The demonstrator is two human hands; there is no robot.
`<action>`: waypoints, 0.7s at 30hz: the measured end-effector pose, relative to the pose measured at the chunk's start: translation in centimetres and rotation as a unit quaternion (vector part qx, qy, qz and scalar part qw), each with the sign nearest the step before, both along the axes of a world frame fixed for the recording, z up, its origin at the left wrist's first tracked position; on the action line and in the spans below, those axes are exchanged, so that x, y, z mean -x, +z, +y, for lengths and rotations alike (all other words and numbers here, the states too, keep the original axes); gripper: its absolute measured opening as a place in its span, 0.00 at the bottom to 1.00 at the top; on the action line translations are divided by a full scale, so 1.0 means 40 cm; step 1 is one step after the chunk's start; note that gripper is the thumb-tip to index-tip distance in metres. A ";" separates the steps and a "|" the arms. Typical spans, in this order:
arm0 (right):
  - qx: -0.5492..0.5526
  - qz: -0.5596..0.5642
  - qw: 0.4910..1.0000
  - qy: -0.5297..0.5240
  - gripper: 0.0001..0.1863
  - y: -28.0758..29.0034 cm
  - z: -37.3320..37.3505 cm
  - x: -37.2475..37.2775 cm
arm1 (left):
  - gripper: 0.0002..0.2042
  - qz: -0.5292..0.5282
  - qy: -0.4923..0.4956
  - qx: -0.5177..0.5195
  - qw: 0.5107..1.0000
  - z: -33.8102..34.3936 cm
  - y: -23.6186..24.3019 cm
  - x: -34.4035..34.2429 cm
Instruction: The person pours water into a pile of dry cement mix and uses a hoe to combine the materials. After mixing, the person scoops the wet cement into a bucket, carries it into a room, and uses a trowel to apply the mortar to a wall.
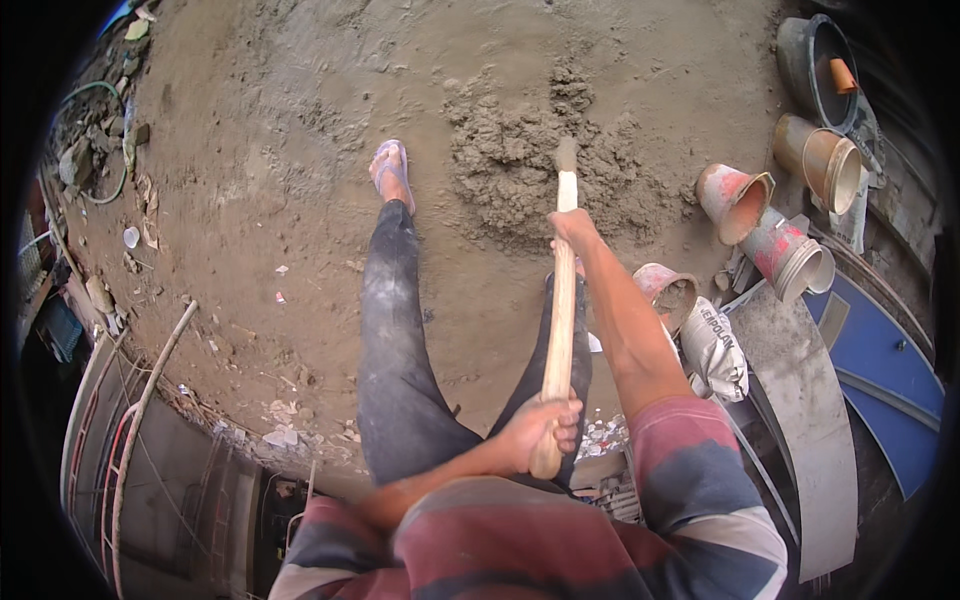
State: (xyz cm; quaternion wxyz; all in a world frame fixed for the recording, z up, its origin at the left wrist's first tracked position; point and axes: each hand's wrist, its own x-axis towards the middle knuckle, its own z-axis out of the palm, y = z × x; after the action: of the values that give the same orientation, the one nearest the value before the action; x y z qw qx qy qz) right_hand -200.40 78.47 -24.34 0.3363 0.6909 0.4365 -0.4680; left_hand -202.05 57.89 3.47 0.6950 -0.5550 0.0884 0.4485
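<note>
I grip a long pale wooden handle (559,330) that runs away from me to a mound of wet grey-brown mortar (500,185). My left hand (540,430) is closed round the handle near its lower end, in front of my body. My right hand (572,228) is closed round it higher up, short of the mound. The tool's head (566,152) lies in the mortar and is mostly hidden. My left foot in a sandal (392,170) stands left of the mound; my right foot is mostly hidden behind the handle and arm.
Several stained buckets (730,200) lie tipped along the right, with a dark tub (805,75), a white sack (712,350) and blue panels (870,380). Rubble and a green hose (105,198) lie at the left, above curved poles and railings (155,385). Wet ground (250,120) surrounds the mound.
</note>
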 end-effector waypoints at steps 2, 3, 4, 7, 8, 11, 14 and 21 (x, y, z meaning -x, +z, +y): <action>0.025 0.032 0.998 -0.050 0.21 -0.018 0.017 -0.029 | 0.08 0.022 -0.033 -0.010 0.999 0.045 0.013 0.056; 0.021 0.052 0.994 -0.095 0.22 -0.026 0.035 -0.029 | 0.07 0.036 -0.053 -0.005 0.998 0.092 0.022 0.094; 0.022 0.071 0.987 -0.143 0.22 -0.031 0.044 -0.035 | 0.06 0.049 -0.075 0.002 0.996 0.122 0.049 0.118; 0.060 0.170 0.946 -0.268 0.15 -0.047 0.071 -0.117 | 0.07 0.099 -0.178 0.006 0.979 0.220 0.153 0.100; 0.087 0.196 0.930 -0.298 0.14 -0.015 0.061 -0.151 | 0.07 0.109 -0.179 0.005 0.978 0.244 0.199 0.075; 0.168 0.282 0.823 -0.463 0.17 0.092 0.063 -0.234 | 0.08 0.106 -0.180 -0.006 0.978 0.313 0.296 -0.042; 0.172 0.307 0.737 -0.577 0.11 0.198 0.060 -0.389 | 0.07 0.134 -0.278 -0.003 0.951 0.386 0.413 -0.211; -0.030 0.411 0.581 -0.702 0.14 0.481 0.033 -0.793 | 0.08 0.086 -0.464 -0.093 0.877 0.471 0.667 -0.464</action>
State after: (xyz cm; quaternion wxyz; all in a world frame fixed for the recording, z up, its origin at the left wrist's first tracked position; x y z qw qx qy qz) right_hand -168.69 79.78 -5.12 -0.3330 0.5255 -0.0787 -0.7790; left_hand -183.48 76.72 30.17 0.8613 -0.3430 0.3529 0.1267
